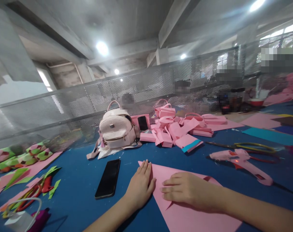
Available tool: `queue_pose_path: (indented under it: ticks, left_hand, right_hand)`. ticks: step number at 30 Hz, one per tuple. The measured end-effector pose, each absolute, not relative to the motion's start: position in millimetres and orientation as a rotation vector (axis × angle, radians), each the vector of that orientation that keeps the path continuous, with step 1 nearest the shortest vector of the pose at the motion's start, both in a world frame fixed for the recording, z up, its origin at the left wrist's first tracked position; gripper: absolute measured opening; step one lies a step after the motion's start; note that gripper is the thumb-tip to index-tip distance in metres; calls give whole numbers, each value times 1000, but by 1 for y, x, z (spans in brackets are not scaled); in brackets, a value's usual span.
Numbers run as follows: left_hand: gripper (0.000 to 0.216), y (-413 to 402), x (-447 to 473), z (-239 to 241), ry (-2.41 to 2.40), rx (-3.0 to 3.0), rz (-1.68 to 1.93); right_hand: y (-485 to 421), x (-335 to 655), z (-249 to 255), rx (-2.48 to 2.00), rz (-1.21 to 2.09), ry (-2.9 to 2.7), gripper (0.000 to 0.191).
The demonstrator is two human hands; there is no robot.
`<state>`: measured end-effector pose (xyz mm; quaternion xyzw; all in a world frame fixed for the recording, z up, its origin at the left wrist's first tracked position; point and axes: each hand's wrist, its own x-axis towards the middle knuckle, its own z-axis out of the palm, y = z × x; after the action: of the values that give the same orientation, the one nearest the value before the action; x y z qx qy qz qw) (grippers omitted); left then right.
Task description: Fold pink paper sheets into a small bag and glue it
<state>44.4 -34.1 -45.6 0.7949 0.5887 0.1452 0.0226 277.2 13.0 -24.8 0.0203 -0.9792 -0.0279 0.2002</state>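
Pink paper [185,209] lies flat on the blue table [81,180] right in front of the person, its near edge cut off by the frame and its middle hidden under two hands. The left hand [139,185] rests open, fingers together, on the sheet's left edge. The right hand [187,190] lies open and palm down on a fold. Two phones show: one [108,178] beside the left hand, one [143,123] by the single backpack [117,129]. One glue gun [243,161] lies to the right. The folded pink pieces [175,127] behind are too jumbled to count
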Motion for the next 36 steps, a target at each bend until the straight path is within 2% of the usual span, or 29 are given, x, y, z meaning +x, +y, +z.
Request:
queue_pose_path:
  ticks: [13,36]
  left_hand:
    - [60,-37,50,-38,1945,2461,273]
    - [58,-35,47,-45,1946,2459,409]
  right_hand:
    - [14,278,-27,93,-77,-2736,32]
    - [11,278,-23,73,-70,-2767,34]
